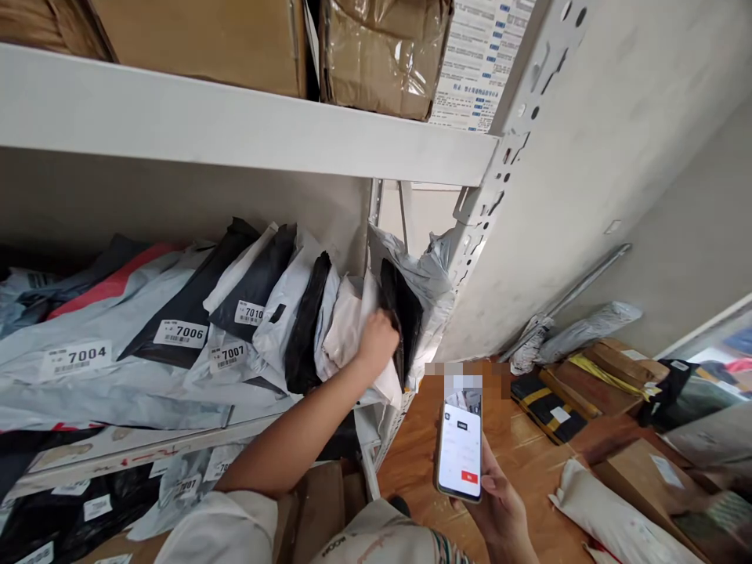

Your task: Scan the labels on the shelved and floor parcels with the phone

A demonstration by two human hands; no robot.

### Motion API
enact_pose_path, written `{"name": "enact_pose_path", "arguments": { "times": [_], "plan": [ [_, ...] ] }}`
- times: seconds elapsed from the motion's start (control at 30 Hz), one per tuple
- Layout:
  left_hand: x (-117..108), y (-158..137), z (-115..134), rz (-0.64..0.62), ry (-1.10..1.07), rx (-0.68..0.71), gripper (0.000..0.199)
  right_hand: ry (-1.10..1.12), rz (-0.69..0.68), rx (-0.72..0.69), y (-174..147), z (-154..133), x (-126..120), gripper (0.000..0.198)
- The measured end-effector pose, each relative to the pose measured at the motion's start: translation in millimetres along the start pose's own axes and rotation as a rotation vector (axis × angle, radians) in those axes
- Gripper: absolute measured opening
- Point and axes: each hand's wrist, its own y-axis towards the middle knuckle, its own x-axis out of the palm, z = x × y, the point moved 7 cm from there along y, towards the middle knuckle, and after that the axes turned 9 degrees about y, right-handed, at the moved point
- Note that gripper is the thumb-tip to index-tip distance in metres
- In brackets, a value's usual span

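My left hand (377, 343) reaches in among the upright mailing bags at the right end of the shelf. Its fingers are curled closed on a white mailing bag (386, 385), right beside a black mailing bag (408, 317); the fingertips are partly hidden. Left of it stand more white and black bags, with labels such as 7010 on a dark bag (250, 301) and 7006 on a black bag (185, 333). A large grey-white bag (141, 376) labelled 7004 lies further left. Low on the right, my right hand (504, 501) grips a smartphone (461, 450), its lit screen facing me.
Cardboard boxes (205, 43) sit on the shelf above, behind a white beam (235, 117). A perforated upright post (479, 227) borders the bags on the right. On the wooden floor (499, 439) lie parcels, including a black package with yellow tape (549, 407) and a white sack (611, 509).
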Motion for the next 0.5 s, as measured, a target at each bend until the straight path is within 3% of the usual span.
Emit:
{"name": "enact_pose_path", "arguments": {
  "times": [0.07,0.17,0.27,0.5],
  "plan": [
    [19,-9,29,-0.081,0.019,0.070,0.029,-0.024,-0.016,0.030,3,5,5,0.087],
    [36,-23,50,-0.098,0.066,0.048,0.044,-0.056,-0.063,0.064,9,13,13,0.088],
    [38,-18,48,-0.112,0.076,0.026,0.050,-0.034,-0.084,0.075,16,19,18,0.083],
    [27,33,29,-0.152,-0.069,0.010,0.040,-0.006,-0.157,0.124,46,26,56,0.090]
  ]
}}
